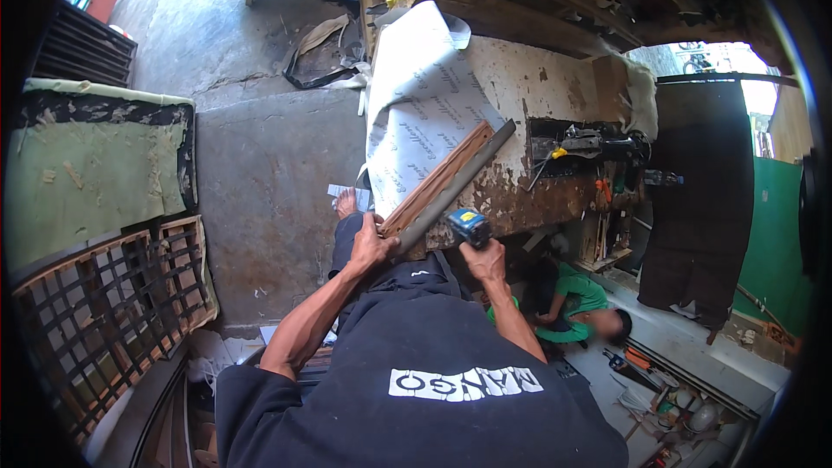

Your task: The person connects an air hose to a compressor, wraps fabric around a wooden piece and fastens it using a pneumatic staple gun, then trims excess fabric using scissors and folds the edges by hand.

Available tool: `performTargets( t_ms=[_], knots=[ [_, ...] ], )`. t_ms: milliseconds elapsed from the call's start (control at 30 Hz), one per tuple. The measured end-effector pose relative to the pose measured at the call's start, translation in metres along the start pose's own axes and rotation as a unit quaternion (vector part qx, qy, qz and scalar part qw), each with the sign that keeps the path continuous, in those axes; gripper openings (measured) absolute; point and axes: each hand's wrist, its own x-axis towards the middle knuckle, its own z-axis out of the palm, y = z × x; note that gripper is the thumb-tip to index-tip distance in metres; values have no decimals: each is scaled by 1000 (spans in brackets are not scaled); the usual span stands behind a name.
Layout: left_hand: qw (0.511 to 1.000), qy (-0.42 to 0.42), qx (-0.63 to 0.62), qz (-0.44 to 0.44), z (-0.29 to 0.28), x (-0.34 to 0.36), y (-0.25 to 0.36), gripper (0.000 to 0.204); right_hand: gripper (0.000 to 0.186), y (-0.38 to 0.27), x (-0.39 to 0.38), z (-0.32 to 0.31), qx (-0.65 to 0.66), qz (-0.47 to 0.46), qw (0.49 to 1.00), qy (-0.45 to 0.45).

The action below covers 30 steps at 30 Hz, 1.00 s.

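Observation:
My left hand is closed round the near end of a long wooden piece. Grey covering material runs along the right side of this wood. The piece lies slanted, its far end pointing up and right, over a printed white sheet on the workbench. In my right hand is a blue-and-black handheld power tool with a yellow mark, its exact kind unclear. It is held just right of the grey strip, apart from it.
The worn workbench carries a yellow-marked tool. At left stand a green padded panel and a frame with woven straps. A person in green sits low at right, near scattered tools.

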Motion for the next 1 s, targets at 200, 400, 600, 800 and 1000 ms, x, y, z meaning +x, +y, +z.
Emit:
performTargets(
  t_ms=[200, 400, 600, 800, 1000],
  knots=[
    [996, -88, 7, -21, 2, 19, -13, 51, 44, 49, 41, -55, -56, 53, 995, 67],
    [944, 141, 187, 231, 32, 22, 31, 49, 69, 128, 98, -90, -66, 11, 993, 101],
    [909, 86, 186, 363, 88, 80, 124, 30, 76, 182, 158, -109, -90, 11, 979, 185],
    [926, 79, 207, 305, 152, 162, 196, 22, 87, 207, 188, -102, -126, 40, 971, 200],
    [912, 68, 291, 281, 172, 196, 201, 23, 85, 240, 216, -99, -129, 29, 970, 203]
  ],
)
